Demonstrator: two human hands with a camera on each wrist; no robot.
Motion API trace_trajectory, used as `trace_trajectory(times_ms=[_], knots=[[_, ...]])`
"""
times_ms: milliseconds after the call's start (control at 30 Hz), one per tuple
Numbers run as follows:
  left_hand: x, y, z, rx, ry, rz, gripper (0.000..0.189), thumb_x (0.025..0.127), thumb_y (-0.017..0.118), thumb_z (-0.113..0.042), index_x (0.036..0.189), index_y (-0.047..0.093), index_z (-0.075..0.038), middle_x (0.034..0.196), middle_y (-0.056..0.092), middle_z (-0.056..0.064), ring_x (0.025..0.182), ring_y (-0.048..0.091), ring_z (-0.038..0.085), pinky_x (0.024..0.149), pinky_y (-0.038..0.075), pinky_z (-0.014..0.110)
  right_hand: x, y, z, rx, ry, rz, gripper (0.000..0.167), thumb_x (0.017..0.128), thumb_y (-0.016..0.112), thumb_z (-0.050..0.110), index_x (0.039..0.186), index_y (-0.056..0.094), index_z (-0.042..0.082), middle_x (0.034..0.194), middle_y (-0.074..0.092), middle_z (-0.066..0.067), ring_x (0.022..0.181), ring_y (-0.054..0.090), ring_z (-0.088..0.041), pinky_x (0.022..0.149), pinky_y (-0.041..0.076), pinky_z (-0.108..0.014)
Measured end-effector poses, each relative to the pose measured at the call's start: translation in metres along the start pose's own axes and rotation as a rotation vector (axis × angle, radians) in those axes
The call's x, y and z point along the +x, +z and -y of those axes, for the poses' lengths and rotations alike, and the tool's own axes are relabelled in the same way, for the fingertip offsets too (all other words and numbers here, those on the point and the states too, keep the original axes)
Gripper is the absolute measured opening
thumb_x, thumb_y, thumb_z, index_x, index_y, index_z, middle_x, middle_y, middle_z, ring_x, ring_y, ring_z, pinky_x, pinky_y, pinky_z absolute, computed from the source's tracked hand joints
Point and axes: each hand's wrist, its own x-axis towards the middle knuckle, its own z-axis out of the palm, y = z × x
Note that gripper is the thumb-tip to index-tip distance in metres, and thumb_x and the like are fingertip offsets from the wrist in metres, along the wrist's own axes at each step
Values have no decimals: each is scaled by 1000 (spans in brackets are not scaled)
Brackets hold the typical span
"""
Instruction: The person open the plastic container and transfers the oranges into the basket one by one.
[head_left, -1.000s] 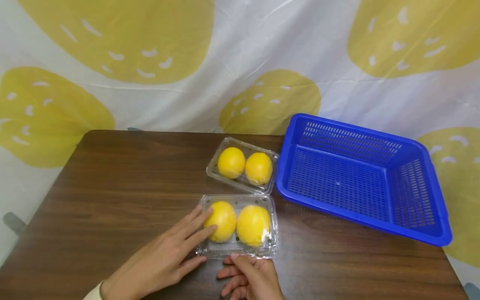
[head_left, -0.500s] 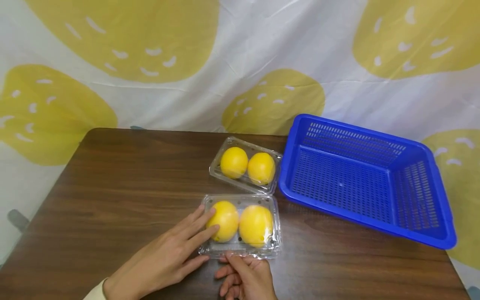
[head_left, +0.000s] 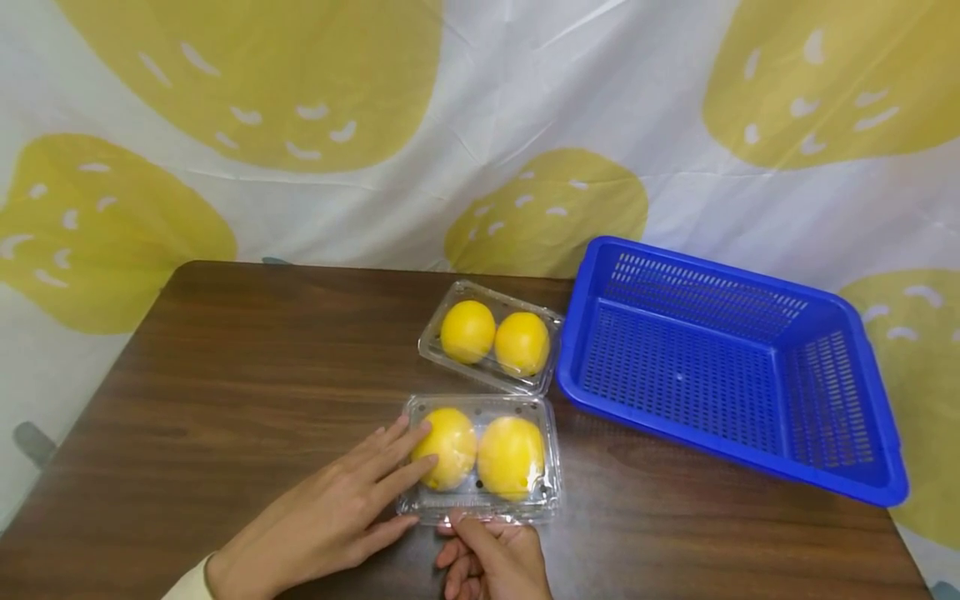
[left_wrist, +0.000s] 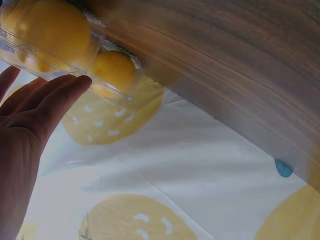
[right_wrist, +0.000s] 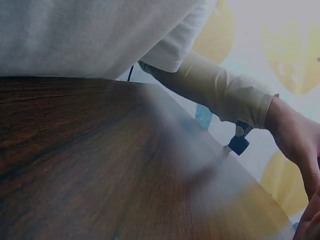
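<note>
The right hand [head_left: 498, 560] has its grip on the front edge of the near clear box [head_left: 477, 479], pinching it. The left hand [head_left: 322, 510] has a loose grip, its fingers straight, touching the box's left side. Inside are two yellow fruits [head_left: 512, 458]. Just behind on the tabletop [head_left: 262, 375] lies a second clear box [head_left: 492, 360], beside the blue basket [head_left: 682, 367].

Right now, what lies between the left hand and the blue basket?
Head view: between the left hand and the blue basket lies the nearer clear container, with two yellow fruits inside, then a strip of brown tabletop.
</note>
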Motion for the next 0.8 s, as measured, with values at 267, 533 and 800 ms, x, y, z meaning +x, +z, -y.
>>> trace_trajectory(times_ms=[267, 533, 800], knots=[[0, 2, 2, 44, 64, -53, 61, 117, 44, -47, 160, 57, -5, 170, 47, 19, 151, 52, 42, 107, 61, 52, -1, 0, 1, -1, -3, -1, 37, 103, 72, 24, 107, 78, -13, 71, 74, -3, 48, 62, -5, 45, 54, -18], [3, 3, 3, 88, 104, -74, 60, 118, 41, -45, 155, 61, -3, 166, 51, 22, 145, 58, 43, 99, 65, 48, 0, -1, 3, -32, 17, -27, 35, 103, 73, 25, 101, 81, -8, 69, 73, -2, 48, 61, -5, 46, 54, -19], [11, -4, 5, 144, 178, -220, 54, 119, 33, -30, 146, 66, 3, 151, 65, 24, 127, 72, 40, 83, 68, 42, 2, -5, -1, -64, -12, -5, 36, 103, 70, 21, 104, 79, -13, 68, 72, -1, 48, 60, -5, 46, 54, -18]])
